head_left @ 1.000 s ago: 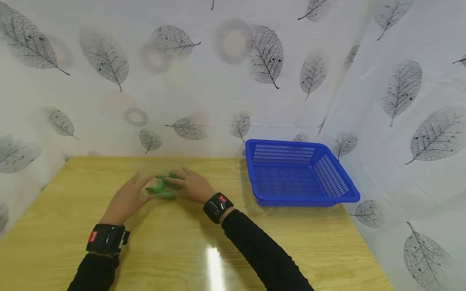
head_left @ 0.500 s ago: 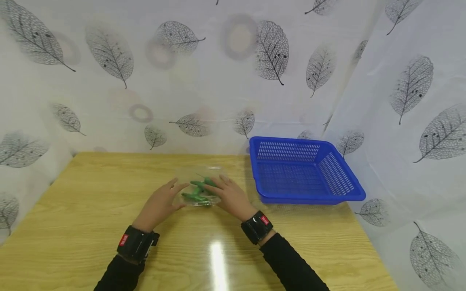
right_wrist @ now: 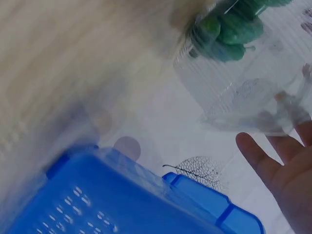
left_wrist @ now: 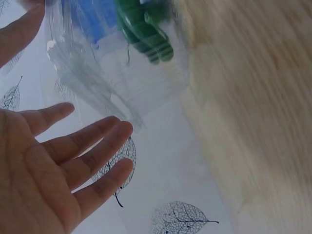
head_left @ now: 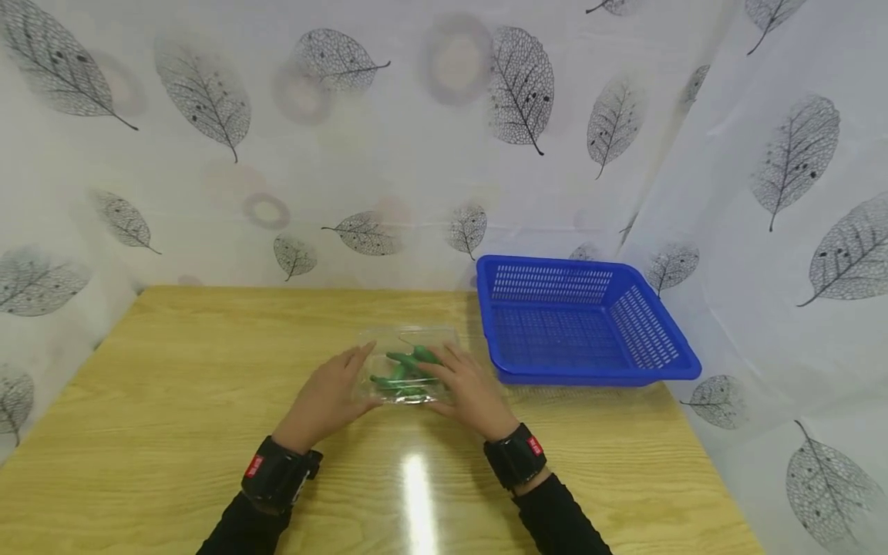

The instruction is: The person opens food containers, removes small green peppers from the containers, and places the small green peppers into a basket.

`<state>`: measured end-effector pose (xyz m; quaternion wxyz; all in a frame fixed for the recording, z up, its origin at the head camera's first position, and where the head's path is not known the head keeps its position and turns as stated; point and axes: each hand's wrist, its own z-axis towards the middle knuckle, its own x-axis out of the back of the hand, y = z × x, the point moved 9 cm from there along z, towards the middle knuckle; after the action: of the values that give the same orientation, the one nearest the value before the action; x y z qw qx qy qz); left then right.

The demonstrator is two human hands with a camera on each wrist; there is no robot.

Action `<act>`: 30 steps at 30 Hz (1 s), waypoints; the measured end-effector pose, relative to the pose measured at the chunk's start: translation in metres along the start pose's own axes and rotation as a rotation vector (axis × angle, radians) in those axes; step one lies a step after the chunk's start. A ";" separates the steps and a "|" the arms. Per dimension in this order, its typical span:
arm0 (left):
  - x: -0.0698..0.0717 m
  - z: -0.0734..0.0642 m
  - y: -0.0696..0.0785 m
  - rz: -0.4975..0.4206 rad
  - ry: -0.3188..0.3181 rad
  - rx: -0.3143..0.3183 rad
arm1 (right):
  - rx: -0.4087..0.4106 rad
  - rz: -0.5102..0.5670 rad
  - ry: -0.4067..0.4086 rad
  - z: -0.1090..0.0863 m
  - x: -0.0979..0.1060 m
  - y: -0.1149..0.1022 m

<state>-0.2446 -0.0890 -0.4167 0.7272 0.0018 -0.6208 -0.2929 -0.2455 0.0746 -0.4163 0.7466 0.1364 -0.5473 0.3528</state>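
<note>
A clear plastic box [head_left: 409, 333] with several green chili peppers [head_left: 401, 372] inside is held between both hands over the table. My left hand [head_left: 327, 405] holds its left end, thumb toward the near edge and fingers toward the far side. In the left wrist view those fingers [left_wrist: 95, 158] are spread, their tips at the edge of the box. My right hand [head_left: 475, 393] grips the right end, its fingers reaching over the top and covering part of the peppers. One right fingertip [right_wrist: 248, 144] shows just off the box's edge in the right wrist view.
A blue perforated plastic basket [head_left: 590, 378] stands at the right rear of the wooden table [head_left: 208, 354], to the right of the box. A white curtain [head_left: 416, 169] with a leaf print hangs behind the table and along its right side.
Both hands and the plastic box have moved to the right across the table, closer to the blue basket. The view has shifted slightly, and the grip looks much the same.
</note>
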 end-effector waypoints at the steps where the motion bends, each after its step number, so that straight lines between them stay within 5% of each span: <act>1: -0.002 0.000 0.001 -0.003 0.003 0.005 | -0.010 0.011 0.008 0.000 0.000 0.001; 7: -0.013 0.003 0.008 -0.016 0.039 0.006 | -0.045 -0.023 0.050 -0.001 -0.003 0.001; 12: -0.019 0.004 0.014 0.059 0.069 -0.010 | -0.030 -0.069 0.087 0.002 -0.002 -0.003; 18: -0.016 0.004 0.017 0.147 0.092 -0.012 | -0.015 -0.060 0.087 0.005 -0.003 -0.006; 30: -0.013 0.003 0.023 0.125 0.131 -0.035 | -0.008 -0.074 0.073 0.005 -0.003 -0.005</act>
<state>-0.2380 -0.0632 -0.4196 0.7829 -0.0307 -0.5658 -0.2569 -0.2458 0.0668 -0.4162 0.7790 0.1405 -0.5159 0.3276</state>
